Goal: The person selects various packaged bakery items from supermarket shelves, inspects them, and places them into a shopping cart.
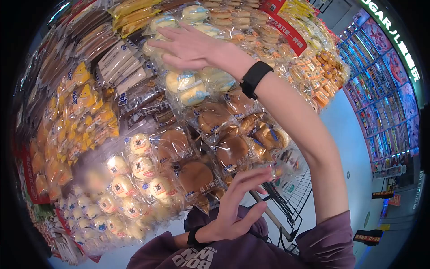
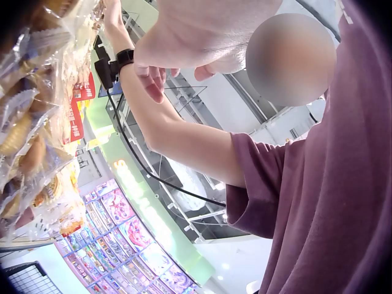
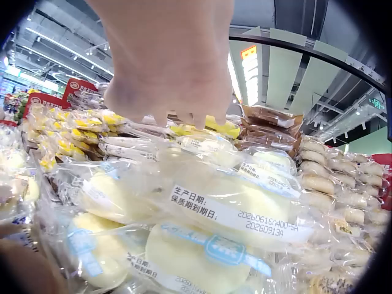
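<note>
My right hand [image 1: 186,47] reaches far across the display, palm down with fingers stretched out, over pale yellow round buns [image 1: 181,80] in clear bags. In the right wrist view the hand [image 3: 171,67] comes in from the top, above the bagged buns [image 3: 196,251], whose labels carry printed dates. Close to my body, my left hand [image 1: 237,204] is raised with loosely bent fingers and nothing in it. Nearest to it are large brown round cakes [image 1: 197,177] in clear wrappers. The left wrist view shows this hand [image 2: 202,30] at the top, fingers hanging loosely.
Small white buns [image 1: 121,186] and yellow-orange packets [image 1: 85,103] fill the display's left part. Brown packaged bars [image 1: 141,101] lie in the middle. A wire cart [image 1: 291,197] stands at my right side. Lit shelves [image 1: 380,89] line the far right.
</note>
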Demonstrator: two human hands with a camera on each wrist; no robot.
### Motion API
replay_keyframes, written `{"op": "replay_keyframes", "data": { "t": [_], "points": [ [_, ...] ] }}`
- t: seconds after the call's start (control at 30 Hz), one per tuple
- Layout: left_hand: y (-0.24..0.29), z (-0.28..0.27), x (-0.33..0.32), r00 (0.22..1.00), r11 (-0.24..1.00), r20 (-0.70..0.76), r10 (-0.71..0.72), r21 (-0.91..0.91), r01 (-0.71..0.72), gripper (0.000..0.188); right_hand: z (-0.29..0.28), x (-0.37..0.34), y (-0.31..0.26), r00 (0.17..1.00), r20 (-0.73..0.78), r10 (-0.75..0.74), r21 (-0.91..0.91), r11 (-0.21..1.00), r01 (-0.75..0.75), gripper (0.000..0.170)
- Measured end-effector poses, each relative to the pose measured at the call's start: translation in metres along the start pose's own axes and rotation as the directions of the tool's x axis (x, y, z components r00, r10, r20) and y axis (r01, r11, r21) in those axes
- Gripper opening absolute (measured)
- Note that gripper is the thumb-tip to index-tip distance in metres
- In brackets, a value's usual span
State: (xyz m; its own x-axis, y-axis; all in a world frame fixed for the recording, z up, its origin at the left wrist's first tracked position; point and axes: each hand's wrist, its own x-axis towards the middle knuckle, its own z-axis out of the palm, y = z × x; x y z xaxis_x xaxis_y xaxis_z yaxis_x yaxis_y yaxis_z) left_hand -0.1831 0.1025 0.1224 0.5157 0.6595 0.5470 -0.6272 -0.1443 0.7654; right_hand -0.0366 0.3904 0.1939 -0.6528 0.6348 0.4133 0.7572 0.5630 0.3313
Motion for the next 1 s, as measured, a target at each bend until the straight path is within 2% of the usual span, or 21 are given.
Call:
{"op": "replay_keyframes", "data": {
  "t": [0.03,0.13,0.23,0.33,0.53,0.73,1.0],
  "points": [
    [0.000,0.001,-0.002,1.000,1.000,0.009,-0.009,-0.003,0.009,0.046,-0.006,0.000,-0.002,0.995,-0.098,-0.034,-0.022,0.999,0.032,0.053],
    [-0.001,0.004,-0.003,1.000,1.000,0.007,-0.031,-0.002,0.031,0.045,-0.040,-0.018,-0.024,0.997,-0.073,-0.038,0.084,0.996,0.044,0.050],
    [0.001,0.009,-0.003,0.998,0.998,0.013,-0.064,0.018,0.064,0.044,-0.035,-0.037,-0.038,0.973,0.111,-0.201,0.160,0.970,0.182,0.056],
    [0.001,0.013,-0.005,0.997,0.996,0.040,-0.068,0.053,0.066,0.044,-0.026,-0.054,-0.049,0.960,0.186,-0.207,0.082,0.977,0.195,0.068],
    [0.004,0.015,-0.010,0.999,0.991,0.033,-0.035,0.128,0.031,0.044,-0.029,-0.058,-0.054,0.936,0.307,-0.173,0.046,0.985,0.167,0.084],
    [0.006,0.014,-0.012,1.000,0.990,0.015,-0.025,0.141,0.023,0.042,-0.014,-0.062,-0.043,0.950,0.235,-0.208,0.031,0.978,0.206,0.094],
    [0.007,0.015,-0.013,0.999,0.989,0.026,-0.021,0.149,0.017,0.041,-0.027,-0.057,-0.040,0.961,0.217,-0.172,0.051,0.985,0.165,0.086]
  ]
}}
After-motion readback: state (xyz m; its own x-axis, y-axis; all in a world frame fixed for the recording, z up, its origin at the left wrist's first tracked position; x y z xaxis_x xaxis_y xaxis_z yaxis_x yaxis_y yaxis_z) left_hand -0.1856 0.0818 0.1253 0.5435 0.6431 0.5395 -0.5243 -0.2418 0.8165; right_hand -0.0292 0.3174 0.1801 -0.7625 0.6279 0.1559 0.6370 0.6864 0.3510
